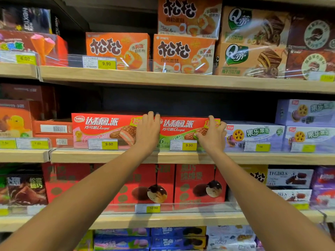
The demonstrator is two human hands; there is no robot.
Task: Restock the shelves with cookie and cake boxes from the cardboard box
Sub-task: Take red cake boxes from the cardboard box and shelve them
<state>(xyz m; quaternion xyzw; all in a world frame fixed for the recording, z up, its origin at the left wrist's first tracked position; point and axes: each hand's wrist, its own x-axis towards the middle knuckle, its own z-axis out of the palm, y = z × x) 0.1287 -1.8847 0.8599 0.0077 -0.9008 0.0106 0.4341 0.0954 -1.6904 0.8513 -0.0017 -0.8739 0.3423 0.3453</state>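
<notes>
Both hands, left (147, 132) and right (212, 135), clamp the ends of a red-green pie box (181, 131) on the mid shelf (126, 156); risk: uneven push skews it into the neighbouring red-pink box (105, 129) left of the left hand; cardboard box unseen.

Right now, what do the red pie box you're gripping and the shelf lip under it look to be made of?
Red pie box: printed cardboard, probably film-wrapped, judging by the glossy sheen and sharp edges. Shelf lip: pale wood or wood-look laminate, matte with faint grain; I cannot tell which. The clear price strip looks like plastic.
</notes>
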